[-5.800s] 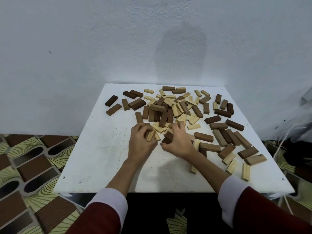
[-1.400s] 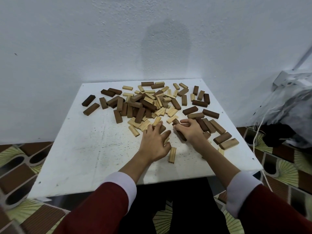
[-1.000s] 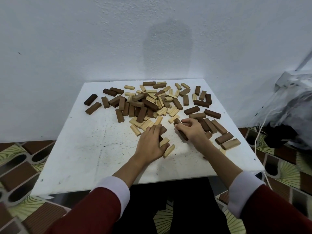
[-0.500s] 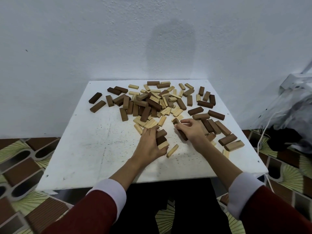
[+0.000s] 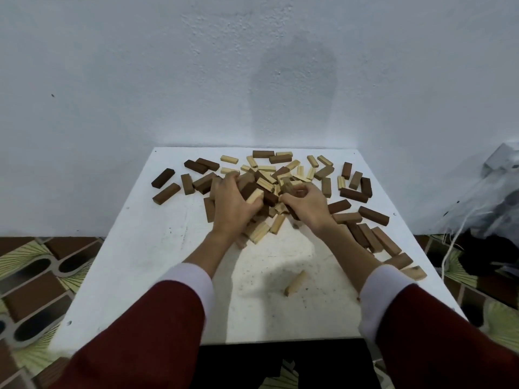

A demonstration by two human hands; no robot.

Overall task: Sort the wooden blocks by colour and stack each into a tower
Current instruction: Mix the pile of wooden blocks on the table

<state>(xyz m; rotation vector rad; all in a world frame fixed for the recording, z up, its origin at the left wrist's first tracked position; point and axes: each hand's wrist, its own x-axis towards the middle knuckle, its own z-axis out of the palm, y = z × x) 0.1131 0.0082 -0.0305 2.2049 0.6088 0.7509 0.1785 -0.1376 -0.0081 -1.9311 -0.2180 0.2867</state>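
Several dark brown, mid brown and pale wooden blocks lie scattered in a mixed pile (image 5: 278,175) on the far half of the white table (image 5: 146,248). My left hand (image 5: 234,206) is in the pile, its fingers curled round a clutch of blocks, a pale block (image 5: 255,196) and a dark one showing between them. My right hand (image 5: 306,204) is beside it, fingers curled round blocks in the pile; what it holds is mostly hidden. One pale block (image 5: 295,282) lies alone on the near part of the table.
A row of brown blocks (image 5: 373,237) runs along the right edge of the table. Two dark blocks (image 5: 164,185) lie apart at the far left. A white wall stands right behind the table. Bags and cords (image 5: 483,209) sit to the right, patterned floor around.
Both hands have moved further away from me into the middle of the pile and closed on blocks. A pale block that lay by my left hand now lies alone nearer me.
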